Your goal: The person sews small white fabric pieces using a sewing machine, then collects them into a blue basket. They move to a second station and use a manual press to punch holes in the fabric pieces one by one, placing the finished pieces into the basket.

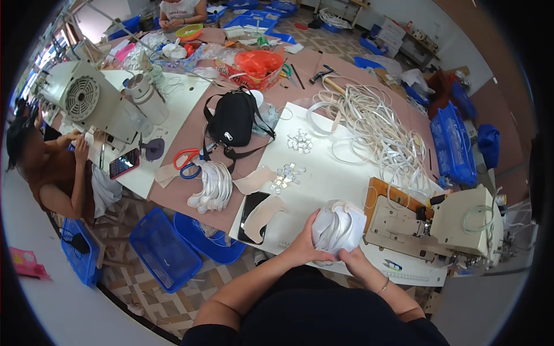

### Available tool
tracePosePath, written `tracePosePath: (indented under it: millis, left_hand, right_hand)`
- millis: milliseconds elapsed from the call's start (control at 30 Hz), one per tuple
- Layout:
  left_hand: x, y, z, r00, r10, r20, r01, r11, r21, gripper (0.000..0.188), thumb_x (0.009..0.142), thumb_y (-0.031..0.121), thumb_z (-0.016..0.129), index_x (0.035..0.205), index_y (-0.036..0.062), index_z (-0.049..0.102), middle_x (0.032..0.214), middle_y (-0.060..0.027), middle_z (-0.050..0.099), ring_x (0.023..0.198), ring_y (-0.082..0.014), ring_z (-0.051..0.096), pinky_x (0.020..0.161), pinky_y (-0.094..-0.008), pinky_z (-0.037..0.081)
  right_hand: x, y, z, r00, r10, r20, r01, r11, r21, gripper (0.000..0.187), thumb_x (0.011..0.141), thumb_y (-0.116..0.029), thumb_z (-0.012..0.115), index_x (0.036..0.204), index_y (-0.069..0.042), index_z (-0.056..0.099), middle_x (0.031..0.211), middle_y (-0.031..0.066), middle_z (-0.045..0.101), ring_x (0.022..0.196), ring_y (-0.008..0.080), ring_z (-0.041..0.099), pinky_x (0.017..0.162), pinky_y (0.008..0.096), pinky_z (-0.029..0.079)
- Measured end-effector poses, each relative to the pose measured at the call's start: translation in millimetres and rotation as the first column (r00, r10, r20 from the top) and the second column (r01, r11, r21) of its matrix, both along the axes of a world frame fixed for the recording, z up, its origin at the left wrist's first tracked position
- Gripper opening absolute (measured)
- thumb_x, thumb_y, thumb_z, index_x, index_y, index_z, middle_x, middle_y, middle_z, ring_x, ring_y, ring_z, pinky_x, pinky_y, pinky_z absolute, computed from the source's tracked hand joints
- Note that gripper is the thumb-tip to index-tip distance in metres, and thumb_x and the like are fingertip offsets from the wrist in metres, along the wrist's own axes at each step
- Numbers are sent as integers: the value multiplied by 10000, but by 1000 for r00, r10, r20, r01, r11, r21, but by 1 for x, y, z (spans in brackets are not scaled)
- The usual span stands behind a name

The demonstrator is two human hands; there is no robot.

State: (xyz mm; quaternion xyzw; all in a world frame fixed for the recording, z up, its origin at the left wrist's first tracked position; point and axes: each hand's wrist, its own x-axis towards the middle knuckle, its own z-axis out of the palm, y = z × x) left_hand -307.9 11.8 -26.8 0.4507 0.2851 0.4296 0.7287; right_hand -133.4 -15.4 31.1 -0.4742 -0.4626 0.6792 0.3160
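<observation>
Between my two hands is a stack of white, curved, satiny fabric pieces (pixel 339 226), held above the front edge of the white sewing table. My left hand (pixel 307 241) grips the stack's left side, thumb along the bottom. My right hand (pixel 355 260) closes on its lower right corner; some of those fingers are hidden behind it. To the left, a beige curved fabric piece (pixel 262 219) lies over a dark phone (pixel 251 203). A similar bundle of white curved pieces (pixel 212 187) rests farther left. Small shiny pieces (pixel 287 176) lie in a pile beyond the phone.
A sewing machine (pixel 461 222) stands at my right, with small snips (pixel 393 264) near it. Tangled white strips (pixel 375 121) heap at the back. Red-and-blue scissors (pixel 187 161) and a black bag (pixel 231 120) lie left. Blue baskets (pixel 164 248) stand on the floor. A co-worker (pixel 63 167) sits far left.
</observation>
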Motion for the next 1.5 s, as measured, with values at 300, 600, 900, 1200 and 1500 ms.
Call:
tracePosePath:
  millis: [300,600,900,1200,1500]
  left_hand:
    - [-63,-55,6,938,298,175,-287,954,-84,1235,490,305,853,1397,49,55,1384,-127,257,1279,-227,271,1044,-353,217]
    - [-109,-172,7,581,808,99,-775,586,-234,1066,471,405,855,1300,17,308,1263,-117,436,1170,-210,431,970,-364,354]
    - [-87,-262,-2,304,949,85,-846,310,-434,1009,536,407,821,1318,37,300,1282,-82,429,1186,-231,420,981,-380,360]
    - [-142,-302,-12,341,940,-9,-867,311,-390,1019,531,429,812,1309,29,291,1244,-79,445,1146,-208,444,954,-363,363]
    - [-231,-311,-49,399,917,-26,-846,357,-397,962,588,356,774,1326,29,252,1235,-90,431,1147,-215,435,952,-352,366]
  right_hand:
    - [-30,34,19,859,244,-451,-317,944,-92,910,736,-545,620,1369,-56,186,1381,97,251,1285,264,229,1044,425,189]
    - [-145,120,-71,500,32,865,-834,288,471,575,660,-260,719,1163,-80,506,1082,106,531,1069,276,438,943,470,264]
    - [-147,145,-61,743,151,652,-664,285,691,163,622,-201,687,758,-116,658,1132,108,487,1144,350,363,929,528,269]
    - [-224,154,-65,464,130,876,-839,380,388,274,753,-322,599,986,-190,656,1044,28,626,1106,248,498,981,602,112]
    - [-221,51,19,730,-140,669,-498,562,661,164,786,-154,624,902,-39,634,749,65,620,643,141,556,691,280,414]
